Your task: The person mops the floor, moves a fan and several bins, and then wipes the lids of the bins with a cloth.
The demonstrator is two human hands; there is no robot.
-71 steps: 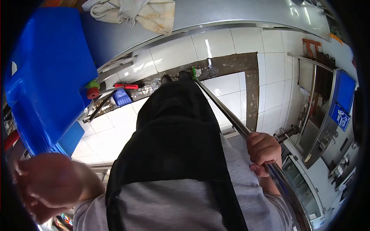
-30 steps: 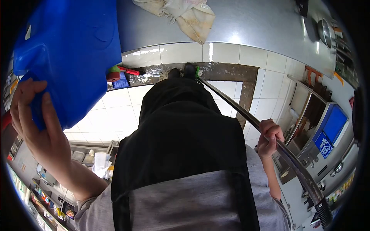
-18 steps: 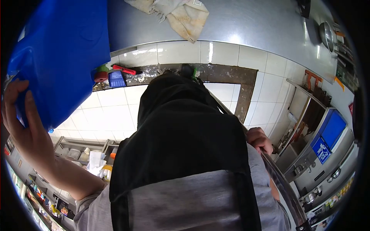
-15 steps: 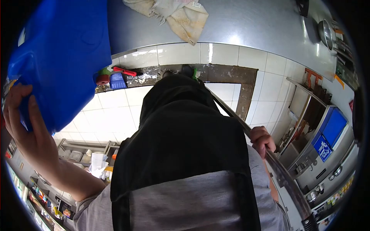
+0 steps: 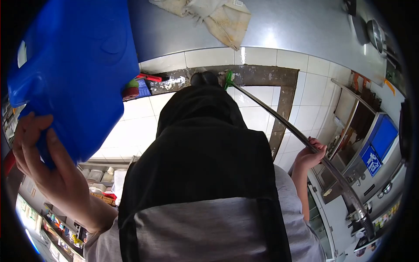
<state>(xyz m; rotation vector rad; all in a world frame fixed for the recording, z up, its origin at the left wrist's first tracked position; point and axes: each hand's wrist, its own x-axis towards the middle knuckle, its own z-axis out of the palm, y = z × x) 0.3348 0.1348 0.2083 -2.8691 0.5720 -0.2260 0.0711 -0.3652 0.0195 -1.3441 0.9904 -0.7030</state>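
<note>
On the left, a large blue plastic container (image 5: 94,87) fills the upper corner of the head view. My left hand (image 5: 46,148) has its fingers curled over the container's lower edge, thumb on the near side. Over at the right, my right hand (image 5: 310,153) is wrapped around a long metal pole (image 5: 279,117). That pole slants down to a small green head (image 5: 229,80) on the floor beside my dark shoes (image 5: 204,79); the head's exact kind is too small to make out. A black apron (image 5: 200,161) covers my front.
A steel counter (image 5: 288,22) runs along the far side with a stained cloth (image 5: 229,24) on it. Below lies a dark floor channel (image 5: 262,75) with a red-handled item (image 5: 149,77) and a blue piece (image 5: 144,88). Shelves (image 5: 102,174) stand behind at left.
My right hand has moved outward to the right, swinging the pole away from my body, and its green head now shows more fully. The blue container has shifted slightly right and down in view.
</note>
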